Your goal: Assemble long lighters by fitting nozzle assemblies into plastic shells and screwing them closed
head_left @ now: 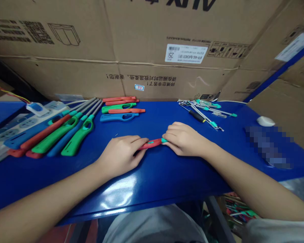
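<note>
Between my two hands, above the middle of the blue table, is a red lighter handle with teal parts. The fingers of my left hand are closed around its left end. My right hand pinches the teal piece at the right end, and the fingers cover most of what lies beyond it. Farther back lie loose handles: a blue handle, a green handle and several red ones. To the left, long-necked lighters in green, blue and red are piled together.
A power strip lies under the lighter pile. At the back right are metal tubes with teal tips and a black-handled screwdriver. A white oval object sits at far right. Cardboard walls off the table's back.
</note>
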The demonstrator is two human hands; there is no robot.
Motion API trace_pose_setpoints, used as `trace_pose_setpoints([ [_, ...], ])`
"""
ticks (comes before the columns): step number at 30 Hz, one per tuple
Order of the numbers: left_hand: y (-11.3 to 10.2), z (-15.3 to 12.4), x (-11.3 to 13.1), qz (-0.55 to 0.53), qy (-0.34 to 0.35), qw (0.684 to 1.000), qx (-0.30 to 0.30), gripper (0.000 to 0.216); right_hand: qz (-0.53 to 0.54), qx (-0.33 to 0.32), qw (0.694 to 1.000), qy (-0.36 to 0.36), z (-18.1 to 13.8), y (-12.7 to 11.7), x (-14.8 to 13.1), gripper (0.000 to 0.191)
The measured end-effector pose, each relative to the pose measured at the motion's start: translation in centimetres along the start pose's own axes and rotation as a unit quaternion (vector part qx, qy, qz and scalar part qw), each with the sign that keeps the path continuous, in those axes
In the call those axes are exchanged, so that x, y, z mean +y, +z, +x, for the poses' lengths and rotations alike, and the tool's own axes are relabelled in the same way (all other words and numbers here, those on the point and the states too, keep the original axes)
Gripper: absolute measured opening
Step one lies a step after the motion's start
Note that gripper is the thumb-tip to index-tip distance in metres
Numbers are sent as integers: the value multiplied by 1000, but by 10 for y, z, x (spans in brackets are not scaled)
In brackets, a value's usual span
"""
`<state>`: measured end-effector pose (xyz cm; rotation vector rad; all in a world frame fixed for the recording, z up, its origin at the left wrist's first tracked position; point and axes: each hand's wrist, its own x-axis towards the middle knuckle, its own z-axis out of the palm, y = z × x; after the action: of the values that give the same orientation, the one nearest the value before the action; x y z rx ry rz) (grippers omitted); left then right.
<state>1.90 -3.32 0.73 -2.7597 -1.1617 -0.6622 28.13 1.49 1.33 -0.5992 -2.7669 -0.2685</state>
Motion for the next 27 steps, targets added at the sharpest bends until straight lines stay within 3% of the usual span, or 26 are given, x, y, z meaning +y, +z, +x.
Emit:
trace_pose_setpoints([
  [6,-5,2,-4,-13,18,999,24,29,42,6,999,24,0,-12,6,29],
  [14,0,0,-2,-31,43,997,59,25,-2,-16,1000,6,0,-13,-1,37],
  [20,6,0,-4,-30,44,998,32,26,13,-62,998,19,1,-2,-4,34],
  [27,5,0,-4,-20,-7,998,-53,50,107,-128,979,114,1,-11,8,15],
])
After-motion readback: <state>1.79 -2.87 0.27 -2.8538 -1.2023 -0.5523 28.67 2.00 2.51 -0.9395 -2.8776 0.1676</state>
